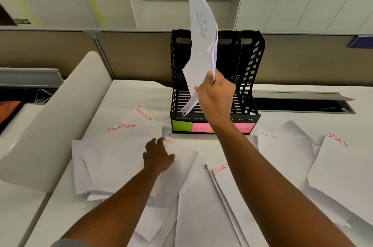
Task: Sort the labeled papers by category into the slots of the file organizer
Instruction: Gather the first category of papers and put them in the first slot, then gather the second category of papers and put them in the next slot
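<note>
Right hand (215, 95) clenched around a sheaf of HR papers (201, 40), held upright above the leftmost slot of the black file organizer (250, 73), lower corners dipping inside. Left hand (158, 155) spread flat, pressing a FINANCE sheet (181, 158) lying just before the organizer.

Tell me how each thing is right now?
HR papers: held upright, lower edge in the leftmost slot.
Right hand: grips the HR papers.
Left hand: rests on a Finance sheet.
File organizer: standing, other slots look empty.
Sports sheets: lying flat on the desk.
</note>
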`<act>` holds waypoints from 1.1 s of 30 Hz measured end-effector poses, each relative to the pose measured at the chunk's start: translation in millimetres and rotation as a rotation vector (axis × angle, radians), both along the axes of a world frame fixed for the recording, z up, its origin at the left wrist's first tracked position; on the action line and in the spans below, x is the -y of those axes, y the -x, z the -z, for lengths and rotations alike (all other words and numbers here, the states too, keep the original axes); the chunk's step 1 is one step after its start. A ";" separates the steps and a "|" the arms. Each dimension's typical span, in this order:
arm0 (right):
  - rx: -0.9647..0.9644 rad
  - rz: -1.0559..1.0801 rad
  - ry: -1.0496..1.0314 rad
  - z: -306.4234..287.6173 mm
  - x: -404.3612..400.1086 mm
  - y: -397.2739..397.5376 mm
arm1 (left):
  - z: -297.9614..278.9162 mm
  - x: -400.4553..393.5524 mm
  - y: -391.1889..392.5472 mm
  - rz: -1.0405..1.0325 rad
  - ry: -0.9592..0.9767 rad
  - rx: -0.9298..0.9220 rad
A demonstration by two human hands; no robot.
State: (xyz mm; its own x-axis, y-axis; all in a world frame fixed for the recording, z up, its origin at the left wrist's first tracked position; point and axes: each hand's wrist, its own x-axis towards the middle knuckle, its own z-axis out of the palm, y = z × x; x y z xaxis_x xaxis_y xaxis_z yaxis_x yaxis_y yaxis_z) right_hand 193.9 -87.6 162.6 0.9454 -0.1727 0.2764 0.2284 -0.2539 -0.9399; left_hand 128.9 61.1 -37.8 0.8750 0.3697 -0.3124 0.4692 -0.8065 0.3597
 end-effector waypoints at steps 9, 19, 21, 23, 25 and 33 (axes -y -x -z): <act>-0.013 -0.041 0.034 40.7 -34.7 -40.7 | 8.5 -13.9 -3.0 0.003 -0.006 0.031; -0.248 -0.079 0.056 95.0 -55.8 -67.8 | 23.2 -21.4 9.4 -0.004 0.075 0.267; -0.327 -0.079 0.042 102.9 -58.3 -68.5 | 26.2 -25.4 12.2 -0.025 0.081 0.318; -0.382 -0.070 0.069 109.1 -58.3 -68.0 | 28.5 -30.9 14.5 -0.049 0.071 0.361; -0.399 -0.058 0.083 113.3 -56.1 -67.7 | 29.3 -37.1 16.0 -0.099 0.063 0.395; -0.110 0.074 0.287 122.6 -46.2 -46.7 | 22.3 -74.4 25.1 -0.474 -0.075 0.278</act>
